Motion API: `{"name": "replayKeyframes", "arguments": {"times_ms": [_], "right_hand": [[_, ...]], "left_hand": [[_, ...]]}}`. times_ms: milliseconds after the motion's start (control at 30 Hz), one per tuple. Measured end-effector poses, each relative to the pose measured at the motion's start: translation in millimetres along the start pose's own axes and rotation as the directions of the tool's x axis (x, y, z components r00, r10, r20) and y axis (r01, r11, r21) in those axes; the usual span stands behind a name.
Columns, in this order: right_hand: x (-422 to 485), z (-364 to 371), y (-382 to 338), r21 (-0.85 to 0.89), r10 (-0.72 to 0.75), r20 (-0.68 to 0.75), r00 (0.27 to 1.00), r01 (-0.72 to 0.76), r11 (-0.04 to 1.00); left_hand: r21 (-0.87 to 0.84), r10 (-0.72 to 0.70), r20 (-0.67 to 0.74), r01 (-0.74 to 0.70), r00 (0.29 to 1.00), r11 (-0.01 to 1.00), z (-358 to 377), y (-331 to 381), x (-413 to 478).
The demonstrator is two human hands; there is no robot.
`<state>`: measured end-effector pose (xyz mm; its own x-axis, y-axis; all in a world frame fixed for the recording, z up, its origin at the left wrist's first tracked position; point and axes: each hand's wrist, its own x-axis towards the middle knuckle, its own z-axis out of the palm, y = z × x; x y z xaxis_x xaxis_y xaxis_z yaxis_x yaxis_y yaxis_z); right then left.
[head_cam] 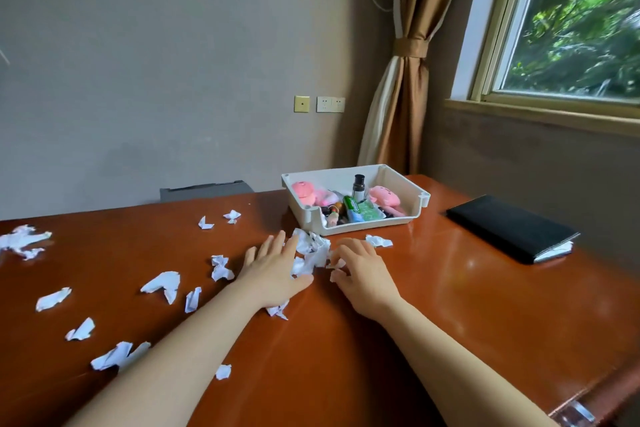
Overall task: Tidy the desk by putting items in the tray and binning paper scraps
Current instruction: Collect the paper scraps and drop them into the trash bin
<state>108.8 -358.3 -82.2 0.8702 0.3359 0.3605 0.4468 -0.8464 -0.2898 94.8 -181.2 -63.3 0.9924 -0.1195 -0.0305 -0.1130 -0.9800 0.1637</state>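
On the desk (450,288) by the window (571,28), we are raking torn paper into one heap, and the job looks roughly half done. The white tray (398,218) at the far edge already carries the loose items: two pink toys (304,192), a dark bottle (358,187) and a green packet (362,211). A black notebook (509,227) lies well apart to our right, outside the tray.

The heap (311,250) sits just in front of the tray, between our hands. Our left hand (275,272) lies flat and spread, palm down, its thumb side pushing against the heap, with one scrap (278,310) pinned under the heel; it grips nothing. Our right hand (363,270) is half curled, fingertips (337,265) pinching at the heap's near edge, though we cannot tell whether it really has hold of any paper.

No bin shows anywhere in view, so the heap faces a carry of unknown length, and light, springy scraps will likely spill from a loose two-handed scoop. Pushing further forward risks jamming paper against the tray wall, or tipping it in among the toys. Many scraps (162,282) stay scattered across the left half, some near our forearm, which could sweep them off the near edge. One piece (379,241) beside the right hand sits just outside the heap and is easily missed.
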Motion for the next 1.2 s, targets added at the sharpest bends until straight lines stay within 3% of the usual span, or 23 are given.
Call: {"name": "replayKeyframes", "arguments": {"times_ms": [233,333,433,600,800,933,1200], "right_hand": [[19,4,7,-0.015,-0.038,0.208,0.977,0.042,0.999],[19,6,9,-0.001,-0.047,0.159,0.986,0.048,0.999],[17,10,10,0.060,-0.029,0.017,0.999,0.028,0.998],[18,11,17,-0.002,0.121,-0.109,0.987,-0.122,0.993],[23,9,21,-0.064,0.375,0.039,0.926,-0.372,0.926],[24,7,22,-0.064,0.268,0.072,0.961,-0.263,0.963],[18,3,12,0.212,-0.007,0.060,0.998,-0.006,0.977]], "left_hand": [[-0.081,0.040,-0.055,-0.044,0.998,0.996,11,4,20],[-0.037,0.051,-0.140,-0.057,0.989,0.998,15,6,21],[-0.013,0.061,-0.216,-0.065,0.974,0.998,14,8,18],[-0.102,0.096,-0.347,-0.139,0.933,0.985,14,2,16],[0.020,0.051,-0.231,-0.048,0.972,0.999,13,0,21],[0.035,0.070,-0.187,-0.064,0.980,0.997,12,4,25],[-0.099,0.090,-0.244,-0.117,0.966,0.988,4,4,27]]}}
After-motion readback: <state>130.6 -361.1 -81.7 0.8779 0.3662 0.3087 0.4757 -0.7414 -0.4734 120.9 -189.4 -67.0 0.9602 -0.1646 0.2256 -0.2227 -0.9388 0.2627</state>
